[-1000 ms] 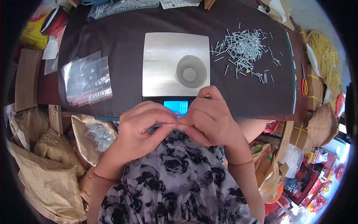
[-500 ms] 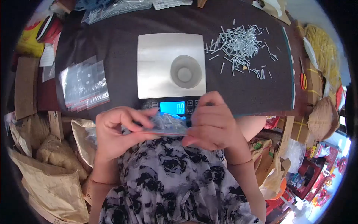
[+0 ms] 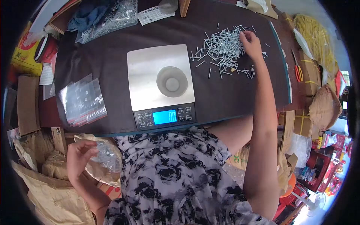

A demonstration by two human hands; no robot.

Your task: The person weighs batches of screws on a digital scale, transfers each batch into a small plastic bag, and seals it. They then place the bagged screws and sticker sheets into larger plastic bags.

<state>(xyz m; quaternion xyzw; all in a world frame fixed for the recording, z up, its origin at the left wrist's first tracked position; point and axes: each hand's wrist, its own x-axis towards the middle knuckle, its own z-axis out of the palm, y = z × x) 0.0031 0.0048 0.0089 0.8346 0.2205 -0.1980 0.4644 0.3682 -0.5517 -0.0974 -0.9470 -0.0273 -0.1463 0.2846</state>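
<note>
On the right of the dark table, my right hand (image 3: pixel 251 44) reaches onto the pile of screws (image 3: pixel 225 48), its fingers loosely bent at the pile's right edge. My left hand (image 3: pixel 80 155) is low on the left, fingers loosely curled and apart, beside clear plastic packets (image 3: pixel 108 159) in an open brown paper bag (image 3: pixel 116 177). A scale (image 3: pixel 144 82) with a steel plate stands mid-table, its blue display (image 3: pixel 164 117) reading 0.0. On its plate sits a round translucent cup (image 3: pixel 172 81). Flat zip bags with red edges (image 3: pixel 83 100) lie left of the scale.
At the back left is a clear tray of small metal parts (image 3: pixel 116 22) beside a labelled sheet (image 3: pixel 155 15) and another cup (image 3: pixel 168 5). Orange-handled scissors (image 3: pixel 298 73) lie at the right. Large brown paper sacks (image 3: pixel 56 195) stand at lower left.
The filled bag has left my hands. My left hand moved down and left to the paper bag; my right hand moved up and right to the screws. The view has shifted.
</note>
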